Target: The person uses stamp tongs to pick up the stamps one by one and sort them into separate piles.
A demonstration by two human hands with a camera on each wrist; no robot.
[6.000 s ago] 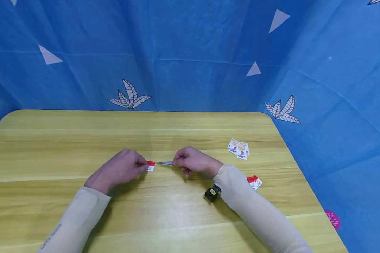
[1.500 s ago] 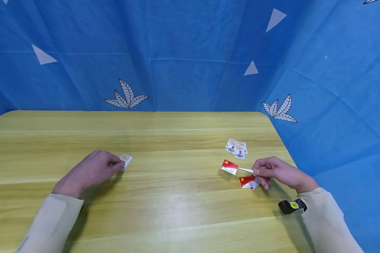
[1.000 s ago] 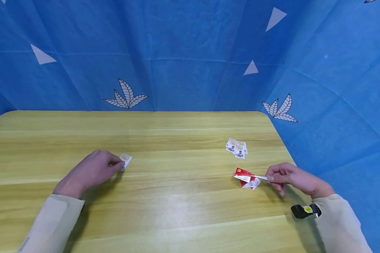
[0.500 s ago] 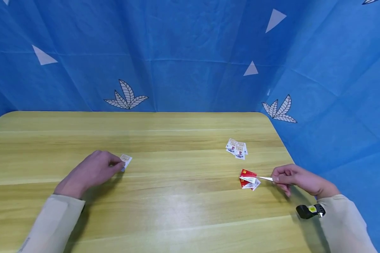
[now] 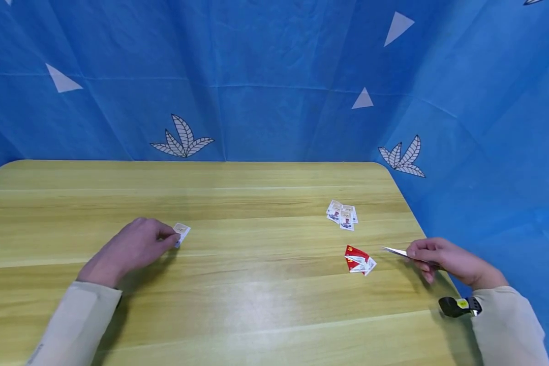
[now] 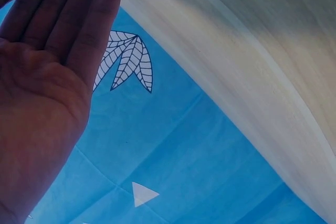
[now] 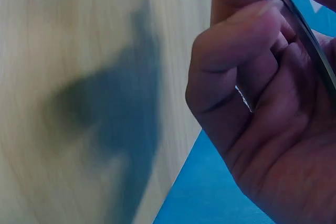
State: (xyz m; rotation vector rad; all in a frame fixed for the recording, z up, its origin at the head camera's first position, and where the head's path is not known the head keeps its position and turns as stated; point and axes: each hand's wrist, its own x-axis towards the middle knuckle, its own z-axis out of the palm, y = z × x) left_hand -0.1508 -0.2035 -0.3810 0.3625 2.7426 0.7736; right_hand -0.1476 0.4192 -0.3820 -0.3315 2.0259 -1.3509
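My left hand [image 5: 134,249] hovers over the left part of the table and pinches a small pale stamp [image 5: 183,230] between thumb and fingertips. In the left wrist view the other fingers [image 6: 68,19] look fairly straight. My right hand [image 5: 448,259], near the table's right edge, holds a pair of metal tweezers [image 5: 395,251]; their shank [image 7: 307,35] crosses the palm in the right wrist view. The tips point left with nothing between them. Just left of those tips lies a fanned pile of red-and-white stamps [image 5: 358,252]. Behind it is a pile of pale stamps [image 5: 346,219].
The wood-grain table [image 5: 256,305] ends on the right in a slanting edge. A blue printed cloth [image 5: 274,81] hangs behind it and along the right side. A black wrist device [image 5: 457,306] sits at the right cuff.
My right hand carried a red-and-white stamp from the middle to the red pile, released it there and drew back right with the tweezers. The left hand shifted left and now shows a pale stamp.
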